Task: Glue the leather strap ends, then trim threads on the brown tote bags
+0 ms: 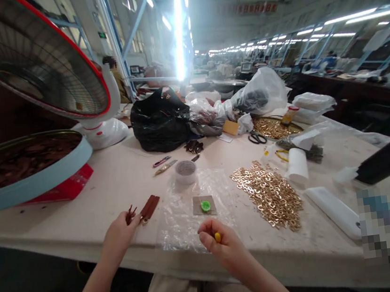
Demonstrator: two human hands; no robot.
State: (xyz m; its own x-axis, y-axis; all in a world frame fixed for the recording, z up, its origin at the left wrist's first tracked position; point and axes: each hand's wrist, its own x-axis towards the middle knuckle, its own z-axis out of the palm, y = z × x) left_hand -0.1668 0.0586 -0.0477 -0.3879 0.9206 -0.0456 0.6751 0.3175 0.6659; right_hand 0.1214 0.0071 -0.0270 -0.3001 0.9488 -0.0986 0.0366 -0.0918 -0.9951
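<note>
My left hand (119, 232) is closed on some thin brown strips (131, 214) that poke up past its fingertips. Touching or just beside those fingertips lie flat dark-red leather-like strips (150, 207), with a small gold ring (145, 221) at their near end. My right hand (224, 244) is curled over the near edge of a clear plastic sheet (179, 223). A small yellow piece (217, 237) shows between its fingers; the rest of it is hidden. Just beyond this hand, a bright green lump (205, 206) sits on a small grey-brown square (196, 208).
Gold rings (272, 195) are heaped to the right, near a white roll (297, 165) and a long white case (333, 212). A tape roll (186, 172) stands behind the green lump. Black scissors (257, 138) and bags (161, 121) lie farther back. A fan (35, 61) rises at left above a tray (59, 167).
</note>
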